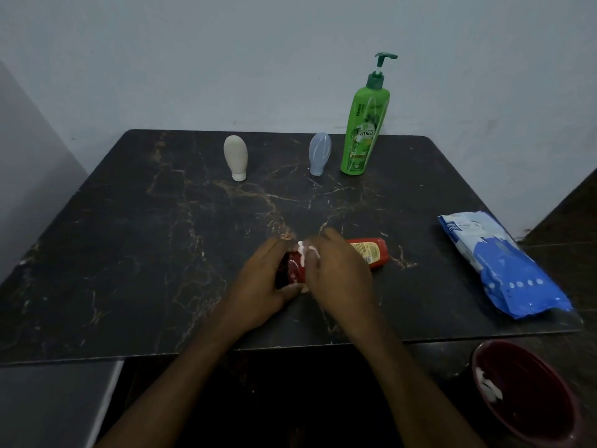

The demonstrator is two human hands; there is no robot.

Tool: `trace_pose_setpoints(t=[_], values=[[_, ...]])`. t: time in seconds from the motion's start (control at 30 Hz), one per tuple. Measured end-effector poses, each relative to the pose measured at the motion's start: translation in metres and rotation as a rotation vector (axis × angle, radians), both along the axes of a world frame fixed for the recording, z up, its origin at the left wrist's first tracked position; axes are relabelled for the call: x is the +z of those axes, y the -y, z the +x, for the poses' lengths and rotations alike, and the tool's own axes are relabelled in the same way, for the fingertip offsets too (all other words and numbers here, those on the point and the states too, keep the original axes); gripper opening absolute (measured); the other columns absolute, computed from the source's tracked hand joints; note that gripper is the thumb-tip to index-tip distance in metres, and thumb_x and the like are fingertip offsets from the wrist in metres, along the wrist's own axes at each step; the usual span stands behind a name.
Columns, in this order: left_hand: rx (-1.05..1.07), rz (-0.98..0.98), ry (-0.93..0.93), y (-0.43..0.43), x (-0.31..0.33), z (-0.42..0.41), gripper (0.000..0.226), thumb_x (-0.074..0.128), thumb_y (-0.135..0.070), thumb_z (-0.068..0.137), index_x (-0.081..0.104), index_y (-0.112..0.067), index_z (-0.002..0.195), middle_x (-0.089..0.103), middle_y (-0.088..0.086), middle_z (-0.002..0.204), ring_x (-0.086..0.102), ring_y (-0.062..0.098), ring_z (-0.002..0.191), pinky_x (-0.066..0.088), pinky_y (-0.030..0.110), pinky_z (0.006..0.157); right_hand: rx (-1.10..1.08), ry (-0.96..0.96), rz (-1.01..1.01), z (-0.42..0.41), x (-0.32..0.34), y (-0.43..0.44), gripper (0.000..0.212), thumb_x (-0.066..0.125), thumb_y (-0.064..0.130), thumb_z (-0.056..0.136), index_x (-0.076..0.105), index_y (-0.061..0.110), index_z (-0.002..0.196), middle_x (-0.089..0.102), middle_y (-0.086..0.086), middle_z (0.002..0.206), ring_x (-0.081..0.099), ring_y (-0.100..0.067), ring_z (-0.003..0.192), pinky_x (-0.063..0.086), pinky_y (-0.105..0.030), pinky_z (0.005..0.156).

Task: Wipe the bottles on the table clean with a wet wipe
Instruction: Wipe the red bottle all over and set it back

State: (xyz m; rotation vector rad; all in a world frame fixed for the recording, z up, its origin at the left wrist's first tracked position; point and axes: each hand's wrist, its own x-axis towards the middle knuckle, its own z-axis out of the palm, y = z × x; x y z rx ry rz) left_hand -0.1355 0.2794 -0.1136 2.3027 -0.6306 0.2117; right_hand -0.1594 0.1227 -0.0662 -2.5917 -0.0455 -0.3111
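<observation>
A red bottle point(371, 252) lies on its side near the middle of the dark marble table point(135, 240). My left hand point(261, 282) grips its left end, fingers curled round it. My right hand point(339, 273) lies over the bottle's middle and holds a white wet wipe point(303, 253) against it; only a strip of the wipe shows between my fingers. At the back stand a beige squeeze bottle point(235, 156), a pale blue squeeze bottle point(319, 153) and a tall green pump bottle point(363, 124).
A blue pack of wet wipes point(504, 266) lies at the table's right edge. Below the front right corner stands a dark red bin point(529, 392) with a used white wipe inside. A wall runs close behind the table.
</observation>
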Motion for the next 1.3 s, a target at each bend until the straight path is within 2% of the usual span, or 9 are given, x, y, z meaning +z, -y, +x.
trace_pose_setpoints(t=[0.1,0.2,0.37,0.5,0.6,0.83,0.97,1.13,1.3], values=[[0.031,0.033,-0.028,0.000,0.000,0.000,0.067,0.088,-0.034,0.076,0.055,-0.024,0.133,0.054,-0.010,0.131,0.052,0.005,0.115,0.044,0.020,0.095,-0.063,-0.055,-0.059,0.011,-0.005,0.039,0.028,0.046,0.029,0.101,0.062,0.019,0.121,0.058,0.000,0.118,0.057,-0.010,0.100,0.052,-0.031,0.088],[0.034,0.051,-0.047,0.000,0.000,0.000,0.068,0.085,-0.037,0.079,0.052,-0.026,0.137,0.048,-0.016,0.131,0.048,0.001,0.117,0.037,0.011,0.092,-0.163,-0.173,-0.034,0.024,-0.010,0.088,0.026,0.044,0.031,0.102,0.065,0.020,0.114,0.058,0.001,0.102,0.055,-0.007,0.087,0.049,-0.028,0.081],[0.032,0.055,-0.047,0.000,0.001,0.000,0.069,0.086,-0.036,0.078,0.053,-0.025,0.138,0.053,-0.009,0.135,0.050,0.005,0.119,0.043,0.022,0.099,-0.265,-0.116,0.155,0.010,-0.022,0.113,0.023,0.056,0.028,0.098,0.067,0.018,0.116,0.067,-0.001,0.110,0.060,-0.011,0.096,0.048,-0.032,0.090],[0.030,0.064,-0.048,0.000,0.000,0.001,0.070,0.086,-0.038,0.079,0.053,-0.026,0.139,0.053,-0.010,0.136,0.049,0.004,0.120,0.044,0.023,0.100,-0.352,-0.037,0.245,-0.010,-0.035,0.109,0.021,0.060,0.025,0.096,0.067,0.016,0.114,0.067,-0.001,0.104,0.055,0.001,0.079,0.038,-0.015,0.067],[0.027,0.062,-0.059,0.001,0.001,0.001,0.070,0.085,-0.038,0.079,0.053,-0.025,0.139,0.053,-0.009,0.137,0.049,0.004,0.121,0.044,0.023,0.100,-0.379,-0.045,0.243,-0.016,-0.037,0.105,0.024,0.059,0.025,0.097,0.066,0.013,0.116,0.067,-0.002,0.107,0.051,0.001,0.077,0.032,-0.010,0.064],[0.021,0.068,-0.041,0.000,0.002,0.000,0.069,0.088,-0.034,0.078,0.056,-0.021,0.137,0.054,-0.011,0.130,0.050,0.004,0.116,0.044,0.021,0.098,-0.182,0.046,0.196,-0.019,-0.039,0.025,0.022,0.056,0.022,0.098,0.067,0.022,0.117,0.062,0.005,0.111,0.055,-0.001,0.088,0.042,-0.009,0.072],[0.012,0.053,-0.029,0.000,0.002,0.001,0.064,0.087,-0.024,0.078,0.058,-0.018,0.135,0.059,-0.006,0.129,0.054,0.005,0.113,0.049,0.027,0.100,0.017,0.129,0.119,-0.032,-0.048,-0.003,0.028,0.057,0.022,0.095,0.066,0.022,0.122,0.061,0.006,0.112,0.059,-0.007,0.093,0.053,-0.024,0.079],[0.030,0.089,-0.074,0.000,0.000,0.003,0.070,0.085,-0.039,0.079,0.053,-0.026,0.140,0.052,-0.013,0.133,0.047,0.000,0.116,0.033,0.006,0.088,-0.216,0.056,0.128,-0.019,-0.053,0.059,0.021,0.056,0.026,0.098,0.066,0.023,0.116,0.064,0.007,0.107,0.053,0.003,0.080,0.038,-0.008,0.069],[0.031,0.099,-0.081,-0.001,0.000,0.003,0.071,0.084,-0.040,0.080,0.051,-0.026,0.141,0.053,-0.008,0.138,0.047,0.002,0.120,0.033,0.009,0.091,-0.457,0.014,0.239,-0.017,-0.047,0.106,0.018,0.059,0.021,0.097,0.069,0.010,0.105,0.066,-0.002,0.097,0.049,0.005,0.071,0.031,-0.009,0.064]])
